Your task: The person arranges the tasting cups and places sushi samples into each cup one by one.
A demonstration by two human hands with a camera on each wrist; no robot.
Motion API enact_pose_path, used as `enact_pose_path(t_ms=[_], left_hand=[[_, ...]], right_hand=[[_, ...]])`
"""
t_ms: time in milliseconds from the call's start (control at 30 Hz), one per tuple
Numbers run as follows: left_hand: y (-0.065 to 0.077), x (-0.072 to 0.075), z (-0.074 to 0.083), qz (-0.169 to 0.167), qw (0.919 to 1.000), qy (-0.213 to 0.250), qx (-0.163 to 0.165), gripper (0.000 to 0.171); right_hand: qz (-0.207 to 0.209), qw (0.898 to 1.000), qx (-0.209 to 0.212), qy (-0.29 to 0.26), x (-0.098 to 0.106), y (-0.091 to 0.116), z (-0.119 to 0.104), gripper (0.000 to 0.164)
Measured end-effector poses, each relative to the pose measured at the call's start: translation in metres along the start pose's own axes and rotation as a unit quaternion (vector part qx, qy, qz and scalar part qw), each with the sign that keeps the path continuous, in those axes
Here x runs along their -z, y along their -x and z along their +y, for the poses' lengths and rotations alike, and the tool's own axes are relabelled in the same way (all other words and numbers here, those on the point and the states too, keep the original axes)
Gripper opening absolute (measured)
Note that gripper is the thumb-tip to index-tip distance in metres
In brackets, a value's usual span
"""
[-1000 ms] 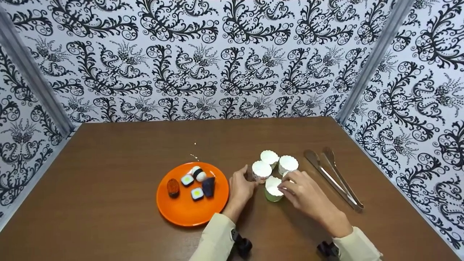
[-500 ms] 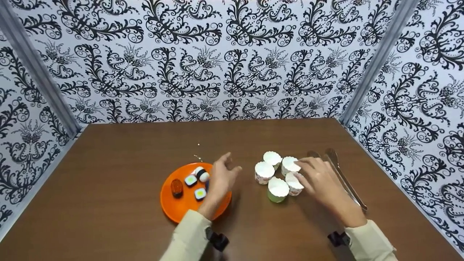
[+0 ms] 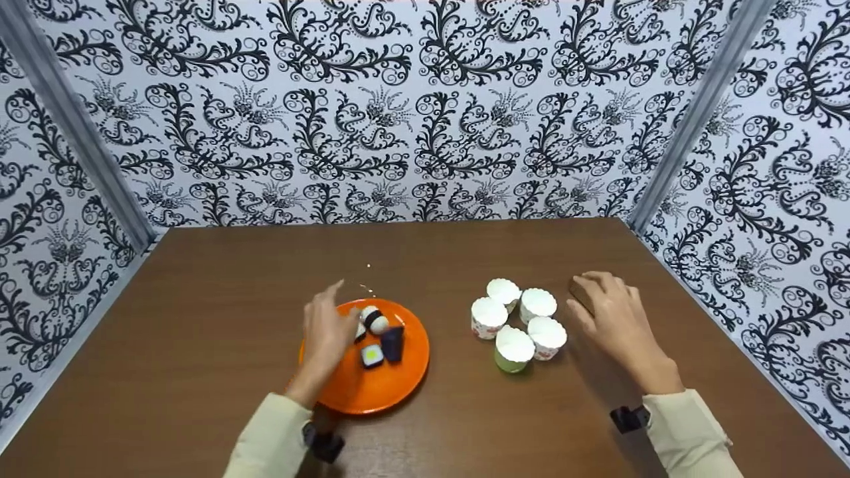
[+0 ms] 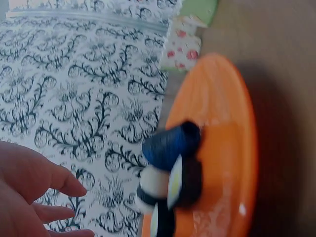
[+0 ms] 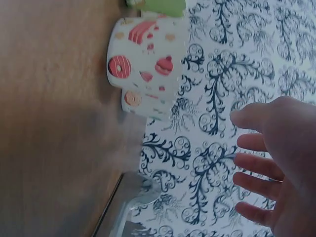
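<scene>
My left hand [image 3: 327, 332] is over the left side of the orange plate [image 3: 395, 385], its fingers loosely extended and holding nothing. On the plate lie toy sushi pieces: a white piece with a black band [image 3: 376, 320], a roll with a yellow centre [image 3: 372, 356] and a dark cone-shaped piece [image 3: 393, 344]. Another roll [image 4: 163, 219] is partly covered by that hand in the head view. My right hand [image 3: 614, 322], fingers spread and relaxed, is right of the paper baking cups [image 3: 548, 337] and above the metal tongs [image 5: 140, 197], which it mostly hides in the head view.
Several baking cups stand upright in a cluster, including a green one [image 3: 512, 358] at the front. Small light crumbs [image 3: 367, 289] lie behind the plate. Patterned wall panels [image 3: 425, 133] enclose the brown table [image 3: 465, 425] at the back and sides.
My left hand has left the cups and moved left over the plate. The right hand has let go of the cups and moved right, over the tongs. The cups now stand free.
</scene>
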State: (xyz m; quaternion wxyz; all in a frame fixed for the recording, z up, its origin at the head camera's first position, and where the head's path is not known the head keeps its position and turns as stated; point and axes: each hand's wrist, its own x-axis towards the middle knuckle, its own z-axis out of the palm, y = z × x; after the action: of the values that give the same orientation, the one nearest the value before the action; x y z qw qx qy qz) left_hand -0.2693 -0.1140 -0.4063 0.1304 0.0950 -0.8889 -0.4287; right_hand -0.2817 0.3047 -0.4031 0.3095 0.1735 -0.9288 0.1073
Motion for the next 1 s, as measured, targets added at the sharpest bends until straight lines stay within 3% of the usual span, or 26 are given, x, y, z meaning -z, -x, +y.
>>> enact_pose_path(t_ms=[200,367,667,867,1000], left_hand=[[0.001,0.028,-0.018,-0.044,0.9971,-0.048,0.04,0.057],[-0.001,0.043,-0.037,-0.087,0.993,-0.048,0.064,0.059],[0.0,0.05,-0.063,-0.135,0.9879,-0.037,0.067,0.062],[0.0,0.054,-0.066,-0.16,0.9837,-0.035,0.074,0.06],[0.0,0.054,-0.067,-0.172,0.9801,-0.004,0.099,0.057]], right_hand=[[-0.027,0.998,-0.049,-0.011,-0.002,-0.003,0.015,0.045],[-0.058,0.993,-0.104,0.009,-0.001,-0.002,0.03,0.047],[-0.173,0.964,-0.203,-0.012,-0.005,0.003,0.045,0.069],[-0.185,0.956,-0.229,-0.015,-0.009,0.005,0.052,0.073],[-0.19,0.953,-0.236,-0.014,-0.01,0.006,0.055,0.078]])
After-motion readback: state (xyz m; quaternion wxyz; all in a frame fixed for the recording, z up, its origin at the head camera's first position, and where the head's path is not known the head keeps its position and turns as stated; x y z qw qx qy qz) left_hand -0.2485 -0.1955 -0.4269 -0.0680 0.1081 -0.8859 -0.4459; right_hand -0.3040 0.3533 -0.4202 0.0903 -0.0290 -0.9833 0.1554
